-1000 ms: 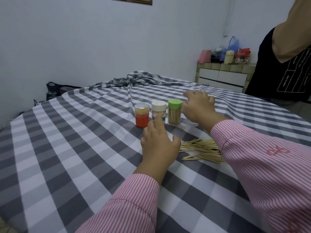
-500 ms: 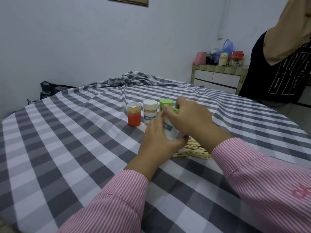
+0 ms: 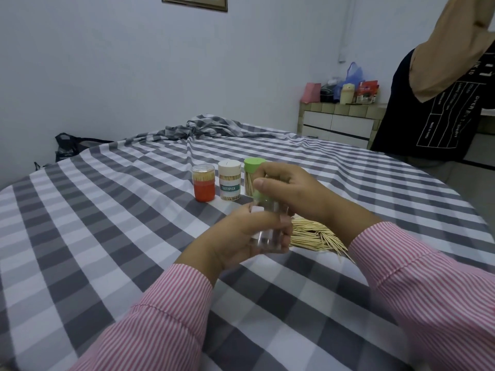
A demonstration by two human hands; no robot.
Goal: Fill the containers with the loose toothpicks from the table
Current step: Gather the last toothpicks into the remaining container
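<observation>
The left hand (image 3: 241, 236) is curled around a clear jar (image 3: 270, 226) and holds it just above the table, with the fingers wrapped round the lower part of it. The jar looks empty, and its bottom is a little above the cloth (image 3: 107, 236). The right hand (image 3: 292, 194) is over the top of the jar, its fingers bent around the green lid (image 3: 259, 194) there. Only a small piece of this lid shows under the thumb, so I cannot tell if it sits on the jar or is already off.

Just to the right of the jar, partly behind the right wrist, the loose toothpicks (image 3: 313, 234) lie in a flat heap on the cloth. Some of them spread out toward the right sleeve (image 3: 428, 290).

Behind the hands three containers stand upright in a row, close beside each other. The left one is the orange one (image 3: 203, 183) with a clear cap, the middle one is the white one (image 3: 229, 180) with the word TOOTHPICK on its label, and the right one is the green-capped one (image 3: 251, 172), partly hidden by the right hand. All three have toothpicks inside.

The cloth is a grey and white check and covers the whole table. At the far right a second person (image 3: 428, 108) in a dark shirt stands beside the table, and behind them a low cabinet (image 3: 337, 124) carries some bags and bottles.
</observation>
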